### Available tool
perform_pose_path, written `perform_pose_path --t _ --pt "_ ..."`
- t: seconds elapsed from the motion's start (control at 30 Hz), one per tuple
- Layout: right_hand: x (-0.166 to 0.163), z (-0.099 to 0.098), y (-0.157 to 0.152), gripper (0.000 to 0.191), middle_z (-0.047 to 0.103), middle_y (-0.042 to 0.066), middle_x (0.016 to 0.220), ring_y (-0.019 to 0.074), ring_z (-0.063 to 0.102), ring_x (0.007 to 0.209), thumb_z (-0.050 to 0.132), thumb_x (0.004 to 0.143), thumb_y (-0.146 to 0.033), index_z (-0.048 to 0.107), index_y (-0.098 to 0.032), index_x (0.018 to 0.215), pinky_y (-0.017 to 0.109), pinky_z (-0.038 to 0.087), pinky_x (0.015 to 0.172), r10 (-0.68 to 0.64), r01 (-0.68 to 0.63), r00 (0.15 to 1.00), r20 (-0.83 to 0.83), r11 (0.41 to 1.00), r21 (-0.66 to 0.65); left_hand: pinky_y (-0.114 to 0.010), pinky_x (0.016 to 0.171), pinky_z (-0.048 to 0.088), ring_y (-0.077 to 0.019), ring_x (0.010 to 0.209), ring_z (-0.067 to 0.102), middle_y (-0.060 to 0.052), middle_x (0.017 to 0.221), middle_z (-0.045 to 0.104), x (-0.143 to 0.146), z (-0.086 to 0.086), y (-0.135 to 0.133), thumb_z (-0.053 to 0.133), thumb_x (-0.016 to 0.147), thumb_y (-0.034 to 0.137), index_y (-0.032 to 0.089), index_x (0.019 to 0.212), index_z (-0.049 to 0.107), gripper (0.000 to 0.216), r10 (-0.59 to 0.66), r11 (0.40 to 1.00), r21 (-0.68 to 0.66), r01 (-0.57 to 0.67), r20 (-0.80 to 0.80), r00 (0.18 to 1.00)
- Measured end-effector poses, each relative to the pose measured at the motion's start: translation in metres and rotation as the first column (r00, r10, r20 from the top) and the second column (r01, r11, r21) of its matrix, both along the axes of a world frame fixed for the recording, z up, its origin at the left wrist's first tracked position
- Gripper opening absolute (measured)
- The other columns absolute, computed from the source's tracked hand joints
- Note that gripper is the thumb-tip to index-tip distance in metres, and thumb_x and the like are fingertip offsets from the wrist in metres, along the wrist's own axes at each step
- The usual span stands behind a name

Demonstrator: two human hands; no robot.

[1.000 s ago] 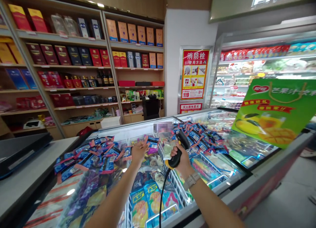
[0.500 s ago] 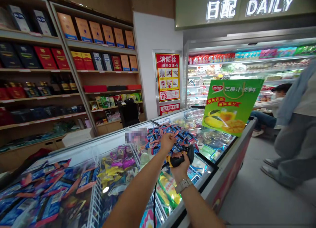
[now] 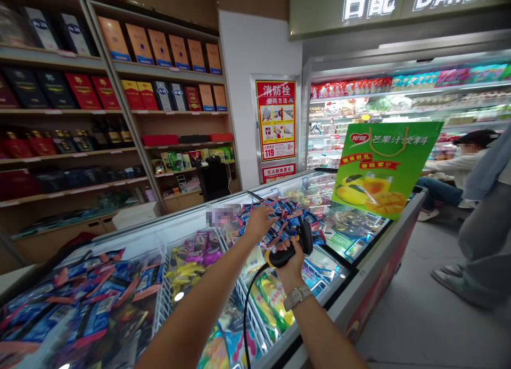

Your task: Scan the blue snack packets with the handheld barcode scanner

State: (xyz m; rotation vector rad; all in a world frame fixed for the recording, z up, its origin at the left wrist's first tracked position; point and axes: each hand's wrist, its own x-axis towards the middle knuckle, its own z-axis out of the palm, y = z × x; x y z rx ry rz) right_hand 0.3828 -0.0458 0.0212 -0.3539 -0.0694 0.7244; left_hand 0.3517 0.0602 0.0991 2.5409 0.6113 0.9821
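My right hand (image 3: pixel 288 257) is closed round a black and yellow barcode scanner (image 3: pixel 294 245), its cable hanging down beside my arm. My left hand (image 3: pixel 260 221) reaches forward onto a heap of blue and red packets (image 3: pixel 293 215) lying on the glass lid of a chest freezer (image 3: pixel 359 292). Its fingers curl on the packets; whether it grips one cannot be made out. Below both hands, wire baskets in the open freezer hold coloured ice-cream packs (image 3: pixel 271 300).
A green mango-drink sign (image 3: pixel 383 166) stands on the freezer's far right end. More blue packets (image 3: pixel 80 305) lie at the left. Shelves of boxed goods (image 3: pixel 151 92) fill the back wall. Two people (image 3: pixel 483 220) are in the aisle at right, by a chilled display (image 3: pixel 399 108).
The view swung right along the freezer. My left hand moved from the open middle section to the packet heap farther right; my right hand kept the scanner and followed.
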Motion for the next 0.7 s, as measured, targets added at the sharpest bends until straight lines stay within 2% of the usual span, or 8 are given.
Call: perform_pose_path --t 0.1,0.2,0.3,0.37,0.4,0.47,0.53,0.7 --pt "-0.028 0.018 0.01 0.029 0.04 -0.009 0.05 0.0063 0.036 0.042 0.071 0.062 -0.032 0.044 -0.021 0.064 0.021 0.034 0.044 0.104 -0.103 0.993 0.052 0.995 -0.02 -0.028 0.075 0.049 -0.0146 0.071 0.063 -0.004 0.097 0.07 -0.068 0.006 0.018 0.06 0.077 0.024 0.019 0.095 0.069 0.021 0.115 0.993 0.017 -0.115 -0.01 0.993" --pt "-0.067 0.032 0.026 0.029 0.042 -0.009 0.049 0.0056 0.036 0.042 0.073 0.06 -0.03 0.046 -0.02 0.065 0.02 0.033 0.043 0.252 -0.249 0.963 0.094 0.968 -0.041 -0.03 0.084 0.047 -0.0194 0.088 0.064 -0.007 0.1 0.069 -0.152 0.005 0.038 0.054 0.08 0.026 0.018 0.1 0.068 0.025 0.344 0.939 0.079 -0.335 -0.152 0.927" --pt "-0.111 0.036 0.045 0.028 0.044 -0.008 0.048 0.0066 0.038 0.041 0.074 0.057 -0.028 0.048 -0.02 0.066 0.021 0.032 0.041 0.401 -0.392 0.912 0.09 0.914 -0.104 -0.033 0.091 0.043 -0.0247 0.105 0.06 -0.013 0.107 0.066 -0.235 -0.008 0.052 0.05 0.081 0.022 0.014 0.107 0.065 0.031 0.571 0.817 0.173 -0.55 -0.378 0.729" --pt "-0.141 0.032 0.056 0.028 0.046 -0.007 0.047 0.0071 0.039 0.041 0.074 0.056 -0.027 0.049 -0.019 0.066 0.021 0.032 0.04 0.473 -0.46 0.878 0.073 0.876 -0.148 -0.035 0.089 0.044 -0.0272 0.104 0.06 -0.016 0.106 0.067 -0.279 -0.023 0.053 0.051 0.08 0.021 0.012 0.107 0.064 0.031 0.606 0.764 0.185 -0.618 -0.533 0.591" --pt "-0.155 0.029 0.059 0.028 0.046 -0.007 0.047 0.0071 0.039 0.04 0.074 0.056 -0.027 0.049 -0.019 0.065 0.021 0.032 0.04 0.5 -0.485 0.863 0.065 0.859 -0.166 -0.035 0.087 0.045 -0.0275 0.102 0.061 -0.016 0.106 0.067 -0.295 -0.031 0.052 0.052 0.08 0.02 0.013 0.11 0.063 0.033 0.577 0.771 0.166 -0.615 -0.591 0.564" --pt "-0.179 0.021 0.064 0.027 0.046 -0.006 0.047 0.0067 0.04 0.04 0.073 0.057 -0.027 0.048 -0.019 0.061 0.02 0.033 0.04 0.545 -0.529 0.837 0.047 0.827 -0.19 -0.035 0.088 0.044 -0.0267 0.108 0.059 -0.016 0.116 0.063 -0.315 -0.047 0.045 0.05 0.082 0.02 0.016 0.119 0.058 0.039 0.561 0.79 0.16 -0.592 -0.579 0.591" --pt "-0.195 0.013 0.066 0.027 0.046 -0.006 0.046 0.0064 0.04 0.04 0.072 0.058 -0.027 0.046 -0.019 0.059 0.02 0.033 0.04 0.591 -0.571 0.806 0.034 0.792 -0.215 -0.036 0.09 0.043 -0.0262 0.113 0.055 -0.015 0.122 0.059 -0.318 -0.059 0.035 0.047 0.084 0.022 0.017 0.122 0.056 0.039 0.581 0.793 0.182 -0.581 -0.514 0.632" --pt "-0.202 0.0 0.064 0.024 0.048 -0.005 0.047 0.0065 0.04 0.04 0.072 0.058 -0.027 0.05 -0.018 0.061 0.019 0.034 0.041 0.675 -0.64 0.73 0.104 0.729 -0.243 -0.035 0.088 0.043 -0.0232 0.098 0.06 -0.011 0.098 0.066 -0.298 -0.078 0.011 0.031 0.092 0.027 0.017 0.111 0.064 0.039 0.542 0.839 0.169 -0.517 -0.334 0.771"
